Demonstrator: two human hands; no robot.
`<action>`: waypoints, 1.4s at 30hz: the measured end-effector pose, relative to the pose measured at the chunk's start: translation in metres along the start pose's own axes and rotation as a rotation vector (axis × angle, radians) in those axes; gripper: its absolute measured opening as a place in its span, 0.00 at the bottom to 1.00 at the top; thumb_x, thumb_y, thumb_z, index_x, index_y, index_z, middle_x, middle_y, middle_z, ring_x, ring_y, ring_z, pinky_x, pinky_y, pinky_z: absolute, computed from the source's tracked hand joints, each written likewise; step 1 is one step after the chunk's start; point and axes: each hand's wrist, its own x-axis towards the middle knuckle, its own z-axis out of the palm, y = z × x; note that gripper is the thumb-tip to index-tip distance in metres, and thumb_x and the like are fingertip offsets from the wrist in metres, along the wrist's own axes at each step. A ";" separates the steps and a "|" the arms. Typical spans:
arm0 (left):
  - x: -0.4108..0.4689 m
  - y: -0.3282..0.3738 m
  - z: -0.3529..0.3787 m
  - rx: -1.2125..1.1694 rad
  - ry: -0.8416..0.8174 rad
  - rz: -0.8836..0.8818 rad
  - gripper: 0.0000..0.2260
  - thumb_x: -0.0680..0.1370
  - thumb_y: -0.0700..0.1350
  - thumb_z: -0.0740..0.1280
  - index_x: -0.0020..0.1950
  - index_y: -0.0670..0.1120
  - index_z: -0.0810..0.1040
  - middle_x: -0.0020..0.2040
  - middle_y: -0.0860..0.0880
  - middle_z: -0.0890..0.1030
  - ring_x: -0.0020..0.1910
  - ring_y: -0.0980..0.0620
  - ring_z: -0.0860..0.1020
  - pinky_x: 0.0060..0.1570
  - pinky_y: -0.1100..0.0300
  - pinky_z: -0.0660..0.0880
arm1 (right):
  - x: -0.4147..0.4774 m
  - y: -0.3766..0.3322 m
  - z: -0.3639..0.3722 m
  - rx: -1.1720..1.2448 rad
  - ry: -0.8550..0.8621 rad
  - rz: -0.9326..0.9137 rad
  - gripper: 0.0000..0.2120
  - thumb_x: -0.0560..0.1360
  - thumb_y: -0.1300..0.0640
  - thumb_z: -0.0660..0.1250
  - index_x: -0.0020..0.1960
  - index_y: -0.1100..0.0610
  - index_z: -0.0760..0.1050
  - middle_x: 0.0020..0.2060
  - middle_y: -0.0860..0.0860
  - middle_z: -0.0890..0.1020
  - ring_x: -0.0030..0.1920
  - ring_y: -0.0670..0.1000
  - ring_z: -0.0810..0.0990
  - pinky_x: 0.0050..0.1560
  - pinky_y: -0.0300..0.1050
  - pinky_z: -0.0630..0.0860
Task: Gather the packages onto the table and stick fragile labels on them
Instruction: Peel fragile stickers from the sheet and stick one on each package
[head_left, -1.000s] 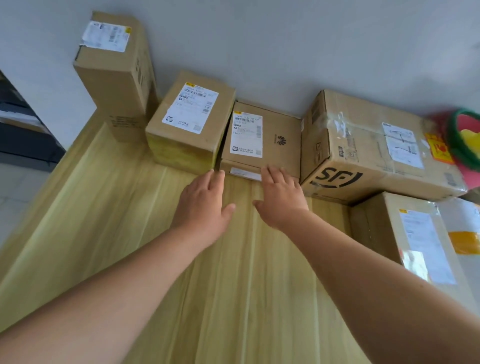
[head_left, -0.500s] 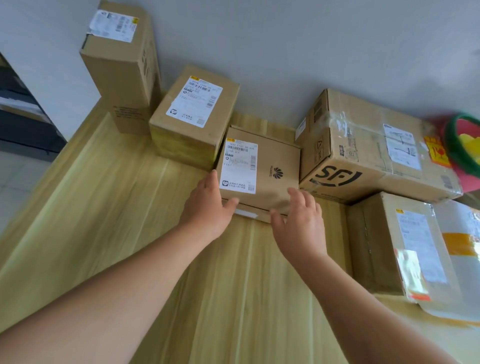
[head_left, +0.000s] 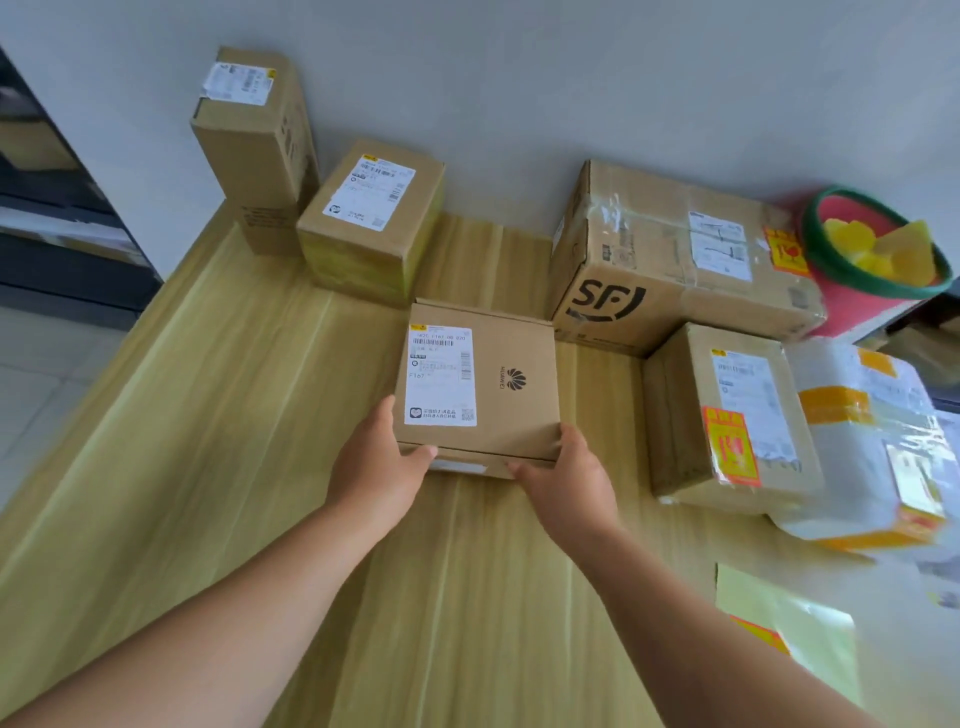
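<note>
a light wooden table (head_left: 249, 415) seen from above, with parcels along its far and right sides. in the middle sits a small flat box (head_left: 514, 415) with a white shipping label and a printed logo. the left hand (head_left: 374, 473) grasps its near left corner, thumb on the near edge. the right hand (head_left: 566, 478) grasps its near right corner. whether the box rests on the wood or is slightly lifted cannot be told.

bare wood runs from the box left to the table's left edge, and near, between the forearms. at the far left stand a tall box (head_left: 254, 150) and, touching it, a medium box (head_left: 369, 223), just beyond the small box's far left corner. a large sf box (head_left: 670, 260) lies far right, a narrow gap away. a box with an orange-red sticker (head_left: 727, 415) lies right, a strip of wood between. a white wrapped parcel (head_left: 857, 441) touches it. a yellow label sheet (head_left: 779, 618) lies near right.
</note>
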 end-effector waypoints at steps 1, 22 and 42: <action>-0.016 -0.004 0.002 -0.004 0.004 -0.013 0.32 0.75 0.48 0.68 0.76 0.51 0.57 0.71 0.52 0.69 0.67 0.50 0.70 0.61 0.56 0.69 | -0.013 0.009 -0.002 0.000 -0.005 -0.007 0.26 0.73 0.49 0.70 0.66 0.54 0.66 0.53 0.47 0.78 0.53 0.51 0.78 0.51 0.47 0.76; -0.206 -0.019 0.080 0.394 0.098 0.039 0.32 0.76 0.49 0.66 0.75 0.45 0.56 0.72 0.46 0.66 0.69 0.45 0.65 0.65 0.51 0.66 | -0.151 0.171 -0.058 -0.192 -0.201 -0.161 0.27 0.79 0.49 0.62 0.75 0.51 0.59 0.69 0.50 0.71 0.65 0.54 0.73 0.63 0.48 0.72; -0.230 0.091 0.241 0.626 -0.386 0.541 0.33 0.80 0.51 0.61 0.78 0.48 0.45 0.79 0.49 0.50 0.77 0.51 0.50 0.75 0.55 0.46 | -0.086 0.318 -0.158 -0.408 0.096 0.012 0.34 0.80 0.44 0.59 0.78 0.57 0.50 0.78 0.53 0.54 0.77 0.54 0.49 0.76 0.50 0.51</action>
